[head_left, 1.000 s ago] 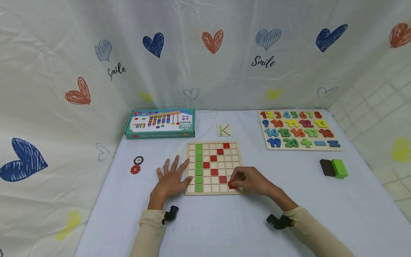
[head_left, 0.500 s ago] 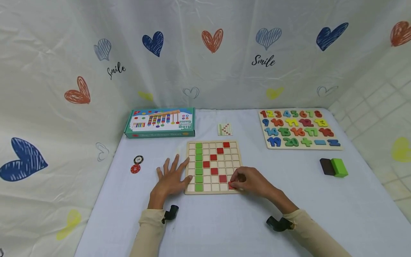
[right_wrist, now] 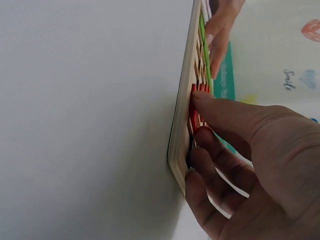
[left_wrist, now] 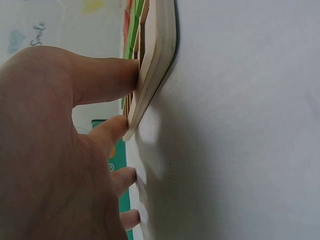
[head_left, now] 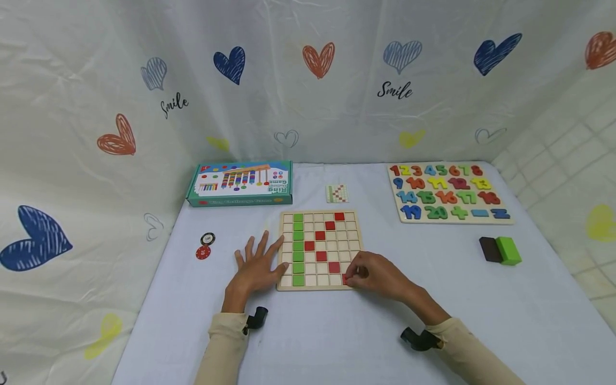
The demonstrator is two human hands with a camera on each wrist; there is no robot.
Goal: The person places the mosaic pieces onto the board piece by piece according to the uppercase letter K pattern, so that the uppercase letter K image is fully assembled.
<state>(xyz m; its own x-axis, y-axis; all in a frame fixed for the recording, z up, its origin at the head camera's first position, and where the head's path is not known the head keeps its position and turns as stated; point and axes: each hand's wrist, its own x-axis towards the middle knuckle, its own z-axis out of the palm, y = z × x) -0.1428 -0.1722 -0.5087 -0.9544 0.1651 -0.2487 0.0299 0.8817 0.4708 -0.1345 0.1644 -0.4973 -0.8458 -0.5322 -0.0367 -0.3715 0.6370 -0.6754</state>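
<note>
Red tile (head_left: 345, 279) sits pinched in the right hand (head_left: 377, 274) at the board's (head_left: 319, 249) five o'clock corner; tilted, it may jam. The left hand (head_left: 255, 266), fingers flat, braces the nine o'clock edge.

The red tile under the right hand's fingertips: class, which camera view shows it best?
The right wrist view: the red tile sits close up, fingertips pressing it into the wooden board. The head view shows only a sliver beside the right hand. The left wrist view hides it.
</note>
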